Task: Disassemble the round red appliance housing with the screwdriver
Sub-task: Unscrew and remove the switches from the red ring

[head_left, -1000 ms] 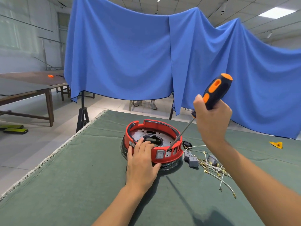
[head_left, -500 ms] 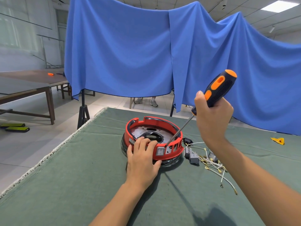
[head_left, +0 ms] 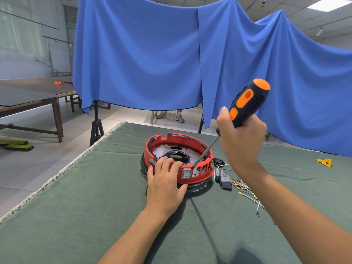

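The right hand has its fingers wrapped round the screwdriver handle. The shaft slants down and left, tip resting on the near rim of the red housing, just beside its grey switch. The left hand grips that near rim, fingers curled over it, thumb outside. The housing sits mid-counter, loose wires to its right.
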Available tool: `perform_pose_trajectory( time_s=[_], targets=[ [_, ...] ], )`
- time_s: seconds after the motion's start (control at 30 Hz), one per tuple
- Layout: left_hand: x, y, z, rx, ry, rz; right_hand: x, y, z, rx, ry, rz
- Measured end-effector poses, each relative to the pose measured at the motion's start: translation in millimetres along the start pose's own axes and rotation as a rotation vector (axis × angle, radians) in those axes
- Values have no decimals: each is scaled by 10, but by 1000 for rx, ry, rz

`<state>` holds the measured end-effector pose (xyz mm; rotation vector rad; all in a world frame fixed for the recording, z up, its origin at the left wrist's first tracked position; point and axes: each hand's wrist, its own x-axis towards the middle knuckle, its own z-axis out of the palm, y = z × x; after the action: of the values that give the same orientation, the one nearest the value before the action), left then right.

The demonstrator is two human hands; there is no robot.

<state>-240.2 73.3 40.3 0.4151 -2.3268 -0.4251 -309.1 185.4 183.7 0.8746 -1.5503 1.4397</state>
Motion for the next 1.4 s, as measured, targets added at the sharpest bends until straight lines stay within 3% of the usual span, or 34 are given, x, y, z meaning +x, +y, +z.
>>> perform_pose_trajectory(
  time_s=[0.3,0.47,0.67,0.87,1.17,1.4],
  targets=[
    [-16,17,-12,-10,6,-4,39,133,264,-121,-104,-1],
    [-18,18,-9,-35,37,6,87,344,394,-170,-88,124],
    [0,-4,17,-21,54,3,118,393,290,-42,-65,174],
    [4,-27,12,-23,51,-9,-49,503,-9,91,144,320],
    [-19,-6,-9,-30,40,-18,-313,833,-415,148,508,730],
    [-14,34,-11,-31,69,-20,-554,903,-462,151,613,947]
  ],
)
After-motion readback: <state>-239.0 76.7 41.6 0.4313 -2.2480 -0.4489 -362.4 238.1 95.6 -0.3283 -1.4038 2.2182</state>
